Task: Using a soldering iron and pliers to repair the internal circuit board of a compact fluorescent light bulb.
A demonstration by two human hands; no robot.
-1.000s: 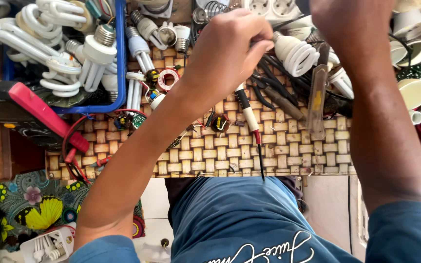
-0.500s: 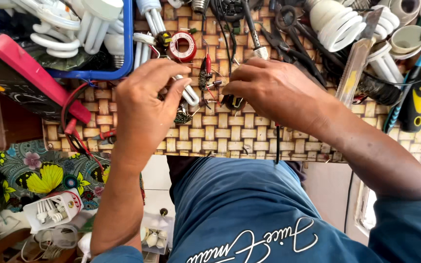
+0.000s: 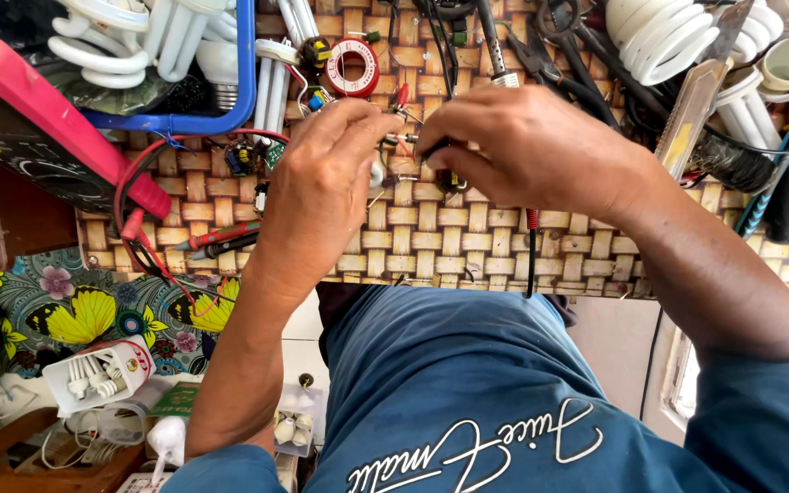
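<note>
Head view: my left hand (image 3: 321, 183) and right hand (image 3: 531, 151) meet over the woven worktop (image 3: 431, 237), just below the red solder reel (image 3: 351, 68). My left grip is pinched nearly closed on a small wired part (image 3: 393, 137); what exactly it is, I cannot tell. My right grip is closed on a dark slim tool (image 3: 436, 151), its tip touching that part. Left of the reel sits a blue tray (image 3: 247, 73) of spiral lamps (image 3: 130, 41). A red meter (image 3: 57, 110) lies farther left.
</note>
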